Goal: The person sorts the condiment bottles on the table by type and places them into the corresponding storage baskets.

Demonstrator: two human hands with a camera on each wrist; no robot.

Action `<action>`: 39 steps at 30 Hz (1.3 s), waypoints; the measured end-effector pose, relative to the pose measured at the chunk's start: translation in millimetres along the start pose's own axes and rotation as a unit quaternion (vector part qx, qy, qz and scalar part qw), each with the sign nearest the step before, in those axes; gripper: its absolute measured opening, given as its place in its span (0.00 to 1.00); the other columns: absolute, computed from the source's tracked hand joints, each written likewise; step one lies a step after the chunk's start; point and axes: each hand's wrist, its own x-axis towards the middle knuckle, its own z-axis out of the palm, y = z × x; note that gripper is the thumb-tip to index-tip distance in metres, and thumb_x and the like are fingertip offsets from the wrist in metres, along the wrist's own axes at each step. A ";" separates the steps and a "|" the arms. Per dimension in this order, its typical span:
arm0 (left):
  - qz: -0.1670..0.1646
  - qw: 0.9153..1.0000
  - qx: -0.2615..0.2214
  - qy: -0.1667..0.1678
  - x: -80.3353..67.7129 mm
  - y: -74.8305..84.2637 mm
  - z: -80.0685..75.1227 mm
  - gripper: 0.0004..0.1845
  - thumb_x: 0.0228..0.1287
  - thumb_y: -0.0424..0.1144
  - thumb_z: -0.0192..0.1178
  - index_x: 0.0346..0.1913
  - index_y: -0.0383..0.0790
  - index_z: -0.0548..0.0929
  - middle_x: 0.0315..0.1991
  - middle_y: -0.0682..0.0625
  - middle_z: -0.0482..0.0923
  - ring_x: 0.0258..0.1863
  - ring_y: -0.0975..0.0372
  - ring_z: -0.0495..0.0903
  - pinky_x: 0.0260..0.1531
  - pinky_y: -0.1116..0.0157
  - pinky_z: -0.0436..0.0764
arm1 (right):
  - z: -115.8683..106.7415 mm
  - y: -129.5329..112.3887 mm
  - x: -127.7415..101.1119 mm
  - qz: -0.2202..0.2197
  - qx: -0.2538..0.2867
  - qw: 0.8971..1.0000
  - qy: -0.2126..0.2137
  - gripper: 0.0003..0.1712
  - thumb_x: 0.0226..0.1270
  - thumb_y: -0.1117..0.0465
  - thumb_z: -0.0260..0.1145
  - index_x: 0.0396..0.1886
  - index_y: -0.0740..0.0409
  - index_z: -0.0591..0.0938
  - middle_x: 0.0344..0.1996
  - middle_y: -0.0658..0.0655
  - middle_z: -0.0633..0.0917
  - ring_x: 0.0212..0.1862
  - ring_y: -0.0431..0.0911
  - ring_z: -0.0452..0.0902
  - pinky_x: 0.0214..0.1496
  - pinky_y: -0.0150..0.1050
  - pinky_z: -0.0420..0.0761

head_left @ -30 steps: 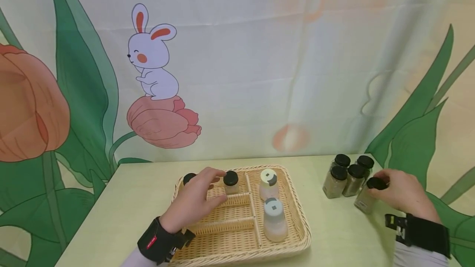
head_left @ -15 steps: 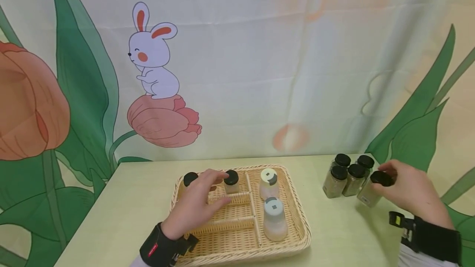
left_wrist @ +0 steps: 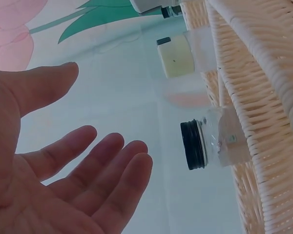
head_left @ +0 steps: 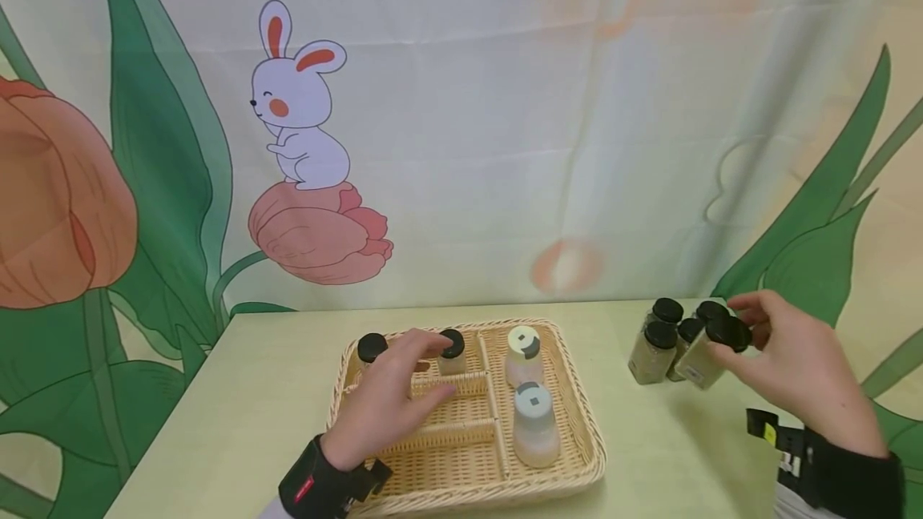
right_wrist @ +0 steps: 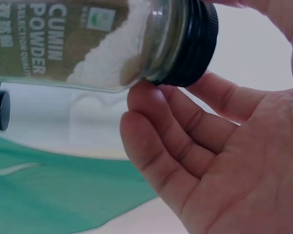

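A wicker basket [head_left: 577,455] with dividers sits mid-table. My left hand [head_left: 414,375] hovers over its left compartments, fingers straight, holding nothing. Just beyond the fingertips stand two black-capped jars [head_left: 372,348] [head_left: 452,343]. In the left wrist view the open palm [left_wrist: 78,185] faces one of these jars [left_wrist: 205,146]. Two white-capped bottles [head_left: 522,355] [head_left: 534,423] stand in the right compartment. My right hand [head_left: 753,339] grips a tilted cumin powder jar [head_left: 699,363] by its black cap [right_wrist: 190,46], lifted off the table.
Three more black-capped spice jars [head_left: 652,351] stand grouped at the table's back right, just left of the lifted jar. A printed cloth backdrop [head_left: 461,142] hangs right behind the table. The table's front left [head_left: 238,423] shows bare surface.
My right hand has lifted the jar off the table and tilted it, rising beside the grouped jars. My left hand has drawn back slightly over the basket.
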 end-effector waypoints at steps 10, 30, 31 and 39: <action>0.046 0.999 -0.021 0.006 0.4 6.3 4.5 0.25 0.61 0.47 0.69 0.59 0.51 0.73 0.52 0.62 0.74 0.54 0.66 0.75 0.46 0.62 0.81 | 2.6 -33.2 -1.3 -0.066 0.042 0.997 0.017 0.36 0.49 0.50 0.80 0.55 0.57 0.76 0.39 0.56 0.82 0.36 0.50 0.76 0.35 0.40 0.73; 0.089 0.994 -0.057 -0.002 -8.5 28.6 13.6 0.27 0.59 0.48 0.70 0.61 0.53 0.73 0.55 0.61 0.73 0.54 0.66 0.74 0.47 0.64 0.79 | 6.4 -82.4 -12.2 -0.177 0.082 0.980 0.042 0.37 0.39 0.62 0.83 0.54 0.50 0.77 0.36 0.45 0.81 0.33 0.37 0.76 0.35 0.25 0.73; 0.090 0.994 -0.057 -0.003 -8.7 29.6 14.0 0.27 0.59 0.49 0.70 0.60 0.54 0.73 0.54 0.61 0.73 0.54 0.66 0.74 0.46 0.64 0.79 | 6.5 -84.2 -12.6 -0.180 0.084 0.979 0.040 0.37 0.39 0.62 0.83 0.53 0.50 0.77 0.36 0.44 0.81 0.32 0.37 0.75 0.35 0.25 0.73; 0.111 0.990 -0.082 0.002 -11.3 37.5 18.3 0.25 0.62 0.54 0.66 0.60 0.55 0.72 0.53 0.62 0.73 0.53 0.66 0.75 0.46 0.66 0.79 | 8.7 -103.2 -14.6 -0.210 0.111 0.971 0.028 0.37 0.36 0.61 0.84 0.51 0.49 0.78 0.35 0.41 0.81 0.31 0.36 0.74 0.33 0.25 0.74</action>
